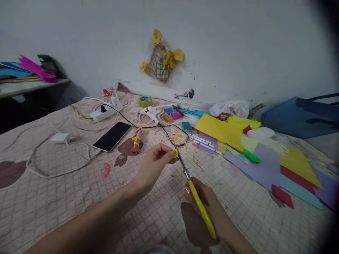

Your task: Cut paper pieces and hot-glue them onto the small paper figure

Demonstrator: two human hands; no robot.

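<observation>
My left hand (pixel 155 160) pinches a small yellow paper scrap (pixel 175 152) between thumb and fingers, held above the patterned cloth. My right hand (pixel 205 201) is closed round the yellow handles of a pair of scissors (pixel 197 199). The metal blades point up and away and meet the scrap at its right edge. Tiny yellow and red paper cuttings (pixel 185 141) lie scattered on the cloth just beyond the hands.
A phone (pixel 112 136) on a white cable, a charger (pixel 60 137), a power strip (pixel 106 112), a glue gun (pixel 152 114) and a tape roll (pixel 145 101) lie at the back. Coloured paper sheets (pixel 265 155) spread right. A blue bag (pixel 302 116) stands far right.
</observation>
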